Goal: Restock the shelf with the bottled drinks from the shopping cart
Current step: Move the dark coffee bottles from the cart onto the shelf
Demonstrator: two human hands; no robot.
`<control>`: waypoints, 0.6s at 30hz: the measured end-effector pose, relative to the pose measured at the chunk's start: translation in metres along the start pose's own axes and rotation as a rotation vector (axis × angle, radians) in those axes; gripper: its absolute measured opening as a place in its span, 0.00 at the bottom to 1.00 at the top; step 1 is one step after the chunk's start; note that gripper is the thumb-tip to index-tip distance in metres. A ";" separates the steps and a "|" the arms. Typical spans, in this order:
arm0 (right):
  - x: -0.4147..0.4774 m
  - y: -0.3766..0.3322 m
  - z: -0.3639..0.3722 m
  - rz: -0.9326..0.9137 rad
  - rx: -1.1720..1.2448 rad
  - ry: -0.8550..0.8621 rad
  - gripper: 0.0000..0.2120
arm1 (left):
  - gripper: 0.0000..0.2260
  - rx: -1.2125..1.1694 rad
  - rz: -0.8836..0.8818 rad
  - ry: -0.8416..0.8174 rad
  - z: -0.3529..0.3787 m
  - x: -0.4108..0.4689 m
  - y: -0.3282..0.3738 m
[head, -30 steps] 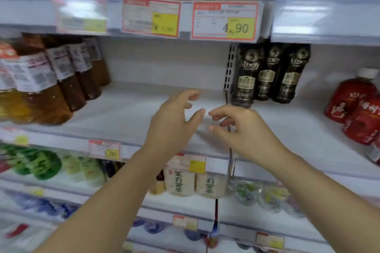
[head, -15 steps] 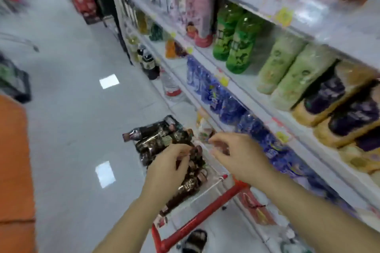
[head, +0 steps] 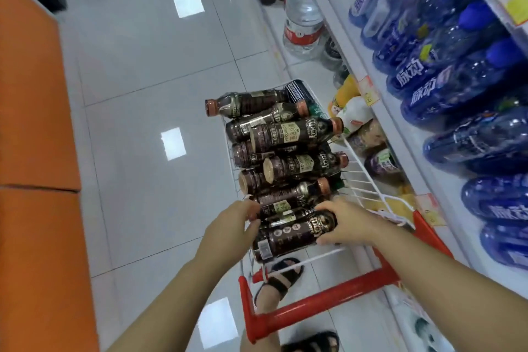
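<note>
A white wire shopping cart (head: pixel 368 177) with a red handle (head: pixel 323 298) stands below me, piled with several dark brown bottled drinks (head: pixel 288 134) lying on their sides. My right hand (head: pixel 347 221) grips the neck end of the nearest dark bottle (head: pixel 291 234). My left hand (head: pixel 228 227) curls around the bottom end of that bottle and touches the bottle lying just behind it. The shelf (head: pixel 380 86) runs along the right side.
Rows of blue bottles (head: pixel 457 88) fill the shelf at right, with yellow and purple bottles on the level below. A large clear water bottle (head: pixel 303 23) stands on the bottom ledge ahead. Orange panels (head: pixel 37 151) line the left. My sandalled feet are under the cart.
My view swung from the half-empty shelf down to the cart. Both hands dropped from the shelf to the pile and closed on the nearest dark bottle.
</note>
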State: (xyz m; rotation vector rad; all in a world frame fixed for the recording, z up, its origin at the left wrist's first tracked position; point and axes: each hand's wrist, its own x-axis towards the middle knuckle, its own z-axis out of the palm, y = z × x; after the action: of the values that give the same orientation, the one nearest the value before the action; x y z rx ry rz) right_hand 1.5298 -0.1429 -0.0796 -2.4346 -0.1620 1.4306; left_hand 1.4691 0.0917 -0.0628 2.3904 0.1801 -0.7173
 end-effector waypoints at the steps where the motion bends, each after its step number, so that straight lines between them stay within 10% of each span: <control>1: 0.002 0.003 0.003 -0.013 0.005 0.001 0.38 | 0.14 0.013 0.012 -0.037 0.006 0.003 0.001; 10: -0.028 0.000 -0.016 -0.273 -0.171 0.275 0.35 | 0.31 0.052 0.153 -0.303 0.042 0.013 0.013; 18: -0.064 -0.049 -0.090 -0.449 -0.020 0.507 0.34 | 0.23 -0.238 0.181 0.136 -0.011 0.003 0.039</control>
State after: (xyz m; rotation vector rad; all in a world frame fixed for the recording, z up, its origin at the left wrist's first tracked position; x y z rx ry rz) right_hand 1.5788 -0.1319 0.0303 -2.4751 -0.5592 0.6075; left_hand 1.4887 0.0676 -0.0364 2.1930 0.0979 -0.4243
